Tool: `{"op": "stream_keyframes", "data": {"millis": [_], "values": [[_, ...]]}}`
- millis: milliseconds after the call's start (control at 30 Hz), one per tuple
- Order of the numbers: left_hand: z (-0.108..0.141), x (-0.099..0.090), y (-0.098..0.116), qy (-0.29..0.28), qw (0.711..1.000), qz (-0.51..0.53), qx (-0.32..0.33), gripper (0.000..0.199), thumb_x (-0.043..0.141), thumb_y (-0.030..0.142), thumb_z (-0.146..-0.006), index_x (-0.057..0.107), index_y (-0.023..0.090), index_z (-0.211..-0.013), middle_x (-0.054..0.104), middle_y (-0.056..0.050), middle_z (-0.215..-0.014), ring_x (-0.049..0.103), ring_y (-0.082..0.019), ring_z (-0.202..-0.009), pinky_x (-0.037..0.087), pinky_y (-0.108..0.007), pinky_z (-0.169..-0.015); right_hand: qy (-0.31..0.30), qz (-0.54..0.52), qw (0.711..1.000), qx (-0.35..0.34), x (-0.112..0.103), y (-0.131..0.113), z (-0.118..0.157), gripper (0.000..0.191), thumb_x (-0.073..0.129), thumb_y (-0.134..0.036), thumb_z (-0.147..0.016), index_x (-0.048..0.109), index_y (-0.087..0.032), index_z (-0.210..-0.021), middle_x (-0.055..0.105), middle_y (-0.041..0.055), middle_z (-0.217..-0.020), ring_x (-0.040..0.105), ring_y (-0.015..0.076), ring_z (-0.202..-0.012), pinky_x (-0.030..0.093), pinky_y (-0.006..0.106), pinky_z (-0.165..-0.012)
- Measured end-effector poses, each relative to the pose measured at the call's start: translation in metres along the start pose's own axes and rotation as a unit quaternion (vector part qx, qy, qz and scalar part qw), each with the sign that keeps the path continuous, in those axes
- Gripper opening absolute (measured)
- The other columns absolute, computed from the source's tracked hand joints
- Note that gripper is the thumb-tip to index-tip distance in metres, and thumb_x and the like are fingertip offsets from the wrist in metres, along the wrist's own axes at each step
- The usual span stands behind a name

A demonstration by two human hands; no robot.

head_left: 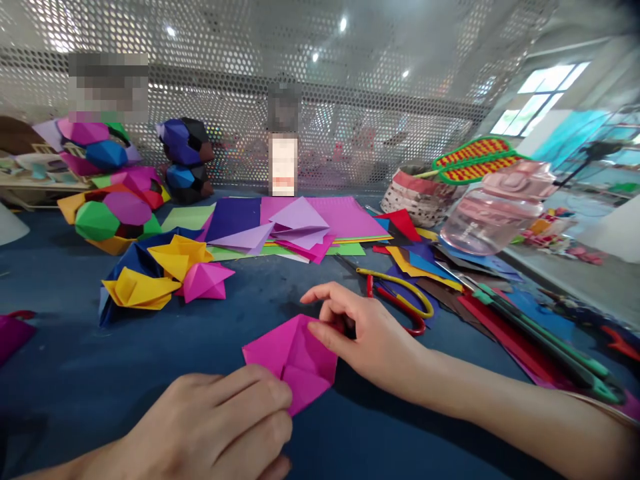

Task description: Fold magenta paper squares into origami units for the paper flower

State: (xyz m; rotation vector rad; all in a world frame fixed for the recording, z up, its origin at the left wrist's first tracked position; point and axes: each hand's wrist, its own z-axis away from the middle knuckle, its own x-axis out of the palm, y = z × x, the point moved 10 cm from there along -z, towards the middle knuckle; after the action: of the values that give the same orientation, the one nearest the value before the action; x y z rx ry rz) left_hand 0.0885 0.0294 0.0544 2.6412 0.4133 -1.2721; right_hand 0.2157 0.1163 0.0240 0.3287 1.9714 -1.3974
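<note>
A folded magenta origami paper is held just above the blue table, with creased flaps facing up. My left hand grips its lower left edge, the fingers closed and partly hiding that corner. On the upper right edge, my right hand pinches the paper between thumb and curled fingers, while the index finger points out past it. Beyond my hands to the left lie yellow folded pieces, a pink folded piece and a dark blue folded piece.
Scissors lie just beyond my right hand. Sheets of coloured paper are stacked at the back. On the right are paper scraps, a green-and-black tool and a pink bottle. Multicoloured paper balls stand at the left.
</note>
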Motion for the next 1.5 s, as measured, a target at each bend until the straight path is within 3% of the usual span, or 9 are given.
{"op": "stream_keyframes", "data": {"millis": [167,333,467,633,833,967,1133,1333,1500], "values": [[-0.001,-0.003,-0.004,-0.026,1.000,0.014,0.004,0.037,0.032,0.010,-0.102,0.068,0.019,-0.105,0.076,0.000,-0.100,0.072,-0.012,-0.084,0.058,-0.018,-0.071,-0.047,-0.001,0.999,-0.009,0.001,-0.016,0.015,0.024,0.052,-0.011,-0.089,0.063,-0.020,-0.108,0.058,-0.0068,-0.064,0.051,0.0096,-0.054,0.037,0.023,-0.053],[0.011,0.000,-0.011,-0.040,0.999,-0.014,-0.009,0.036,0.036,0.011,-0.097,0.067,0.018,-0.116,0.075,-0.003,-0.113,0.073,-0.015,-0.097,0.060,-0.020,-0.085,-0.075,0.073,0.983,-0.153,-0.001,-0.051,0.033,0.035,0.048,-0.005,-0.075,0.069,-0.015,-0.102,0.066,0.0025,-0.072,0.056,0.0173,-0.065,0.047,0.031,-0.066],[0.017,0.001,-0.016,-0.048,0.998,-0.022,-0.044,0.043,0.038,0.005,-0.094,0.066,0.022,-0.122,0.072,-0.001,-0.122,0.070,-0.015,-0.108,0.058,-0.019,-0.091,-0.076,0.131,0.965,-0.214,-0.002,-0.057,0.035,0.050,0.050,-0.003,-0.078,0.063,-0.016,-0.124,0.069,0.0100,-0.103,0.061,0.0226,-0.089,0.052,0.038,-0.082],[0.004,-0.009,-0.012,-0.020,0.999,-0.019,-0.038,0.042,0.036,-0.002,-0.091,0.068,0.021,-0.105,0.075,0.001,-0.107,0.072,-0.011,-0.094,0.057,-0.014,-0.084,-0.061,0.205,0.941,-0.263,-0.004,-0.053,0.030,0.048,0.049,-0.002,-0.090,0.065,-0.023,-0.131,0.057,0.0081,-0.144,0.051,0.0239,-0.130,0.044,0.042,-0.106],[-0.008,-0.009,-0.011,-0.017,0.999,0.001,-0.030,0.040,0.030,0.005,-0.101,0.068,0.017,-0.102,0.076,-0.002,-0.101,0.072,-0.011,-0.084,0.057,-0.015,-0.077,-0.141,0.217,0.913,-0.315,0.015,-0.055,0.039,0.030,0.046,-0.013,-0.101,0.068,-0.014,-0.122,0.072,0.0083,-0.127,0.061,0.0214,-0.126,0.042,0.042,-0.108],[-0.011,-0.012,-0.004,0.010,1.000,0.007,-0.006,0.044,0.030,0.016,-0.109,0.071,0.016,-0.092,0.078,-0.001,-0.090,0.073,-0.009,-0.082,0.057,-0.014,-0.076,-0.141,0.189,0.918,-0.319,0.016,-0.066,0.046,0.027,0.045,-0.013,-0.102,0.070,-0.016,-0.114,0.077,0.0095,-0.115,0.069,0.0179,-0.113,0.042,0.036,-0.109],[-0.003,-0.003,-0.002,-0.020,0.999,0.024,-0.038,0.036,0.039,0.020,-0.108,0.073,0.022,-0.094,0.078,0.003,-0.090,0.074,-0.010,-0.083,0.058,-0.016,-0.071,-0.156,0.140,0.929,-0.306,0.016,-0.067,0.047,0.019,0.053,-0.015,-0.101,0.070,-0.016,-0.107,0.077,0.0082,-0.112,0.071,0.0174,-0.107,0.045,0.035,-0.102],[0.007,0.004,-0.001,-0.062,0.997,0.044,-0.031,0.032,0.039,0.020,-0.107,0.071,0.021,-0.104,0.076,-0.001,-0.086,0.073,-0.013,-0.082,0.059,-0.019,-0.074,-0.124,0.036,0.942,-0.309,0.005,-0.064,0.040,0.012,0.069,-0.022,-0.095,0.072,-0.011,-0.091,0.076,0.0052,-0.090,0.071,0.0147,-0.091,0.047,0.030,-0.090],[-0.002,-0.005,0.005,-0.054,0.995,0.074,0.035,0.035,0.036,0.013,-0.104,0.071,0.017,-0.101,0.075,-0.004,-0.082,0.073,-0.016,-0.084,0.059,-0.021,-0.071,-0.076,-0.013,0.975,-0.210,0.004,-0.053,0.027,0.010,0.070,-0.016,-0.093,0.071,-0.013,-0.084,0.069,-0.0002,-0.076,0.060,0.0098,-0.073,0.044,0.024,-0.075]]}}
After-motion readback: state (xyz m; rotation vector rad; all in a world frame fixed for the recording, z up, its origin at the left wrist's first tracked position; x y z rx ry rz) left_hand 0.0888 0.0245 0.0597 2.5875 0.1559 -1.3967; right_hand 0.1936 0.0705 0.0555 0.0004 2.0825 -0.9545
